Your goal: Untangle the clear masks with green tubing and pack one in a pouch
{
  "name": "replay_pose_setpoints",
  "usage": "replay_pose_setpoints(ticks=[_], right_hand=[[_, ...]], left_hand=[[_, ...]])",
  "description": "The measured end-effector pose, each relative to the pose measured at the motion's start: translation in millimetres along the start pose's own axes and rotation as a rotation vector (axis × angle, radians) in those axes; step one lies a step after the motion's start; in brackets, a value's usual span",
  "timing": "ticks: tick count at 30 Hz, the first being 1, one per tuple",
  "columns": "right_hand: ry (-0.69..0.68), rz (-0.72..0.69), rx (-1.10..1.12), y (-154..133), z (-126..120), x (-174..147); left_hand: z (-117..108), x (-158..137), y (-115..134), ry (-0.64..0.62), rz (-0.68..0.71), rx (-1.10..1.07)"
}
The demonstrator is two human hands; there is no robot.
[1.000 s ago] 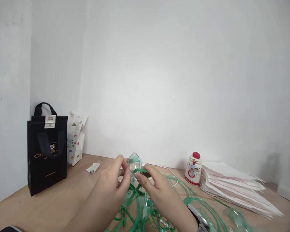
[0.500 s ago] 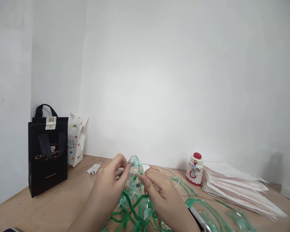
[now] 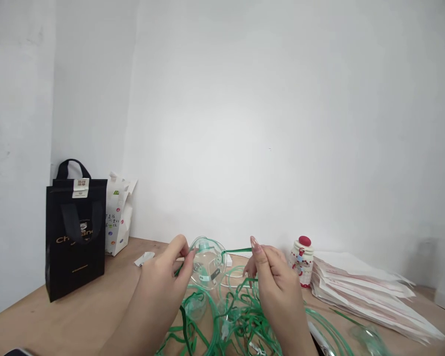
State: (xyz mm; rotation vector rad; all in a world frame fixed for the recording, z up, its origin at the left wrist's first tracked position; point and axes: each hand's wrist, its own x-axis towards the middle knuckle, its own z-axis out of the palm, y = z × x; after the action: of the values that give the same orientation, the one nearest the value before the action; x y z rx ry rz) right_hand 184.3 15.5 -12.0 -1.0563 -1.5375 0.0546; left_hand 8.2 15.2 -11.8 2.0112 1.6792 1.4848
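Mask (image 3: 209, 262): left of the bottle (image 3: 301, 262), between my hands.
Strap (image 3: 239, 250): straight; I seem to be drawing it taut, which next calls for steady, even tension.
Left hand (image 3: 166, 277): finger and thumb pinching the mask's edge.
Right hand (image 3: 278, 279): clamped on the strap, left of the bottle.
Papers (image 3: 359, 291): right of the bottle.

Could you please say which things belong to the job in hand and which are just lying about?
Apparently part of the job:
clear mask
green strap
tangled straps

Probably just lying about:
black bag
white bag
red-topped jar
paper stack
white scrap
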Motion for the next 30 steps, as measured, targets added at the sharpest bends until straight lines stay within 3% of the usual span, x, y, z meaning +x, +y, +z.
replay_pose_setpoints(ticks=[4, 8, 10, 16, 22, 26, 30], right_hand=[[0.014, 0.097, 0.016, 1, -1, 2], [-0.332, 0.159, 0.111, -3, 2, 3], [-0.431, 0.164, 0.157, -7, 3, 3], [-0.508, 0.019, 0.206, -13, 6, -3], [-0.558, -0.020, 0.137, -12, 12, -6], [-0.568, 0.019, 0.184, -12, 11, -7], [-0.494, 0.030, 0.083, -12, 14, -11]], left_hand=[[2, -5, 1, 0.022, -0.016, -0.043], [6, -8, 4, 0.059, -0.020, -0.105], [8, -8, 6, 0.064, -0.006, -0.144], [14, -11, 7, 0.082, 0.017, -0.071], [18, -10, -1, 0.304, 0.171, 0.156], [18, -7, -2, 0.479, 0.322, 0.208], [19, -7, 1, 0.547, 0.529, 0.270]])
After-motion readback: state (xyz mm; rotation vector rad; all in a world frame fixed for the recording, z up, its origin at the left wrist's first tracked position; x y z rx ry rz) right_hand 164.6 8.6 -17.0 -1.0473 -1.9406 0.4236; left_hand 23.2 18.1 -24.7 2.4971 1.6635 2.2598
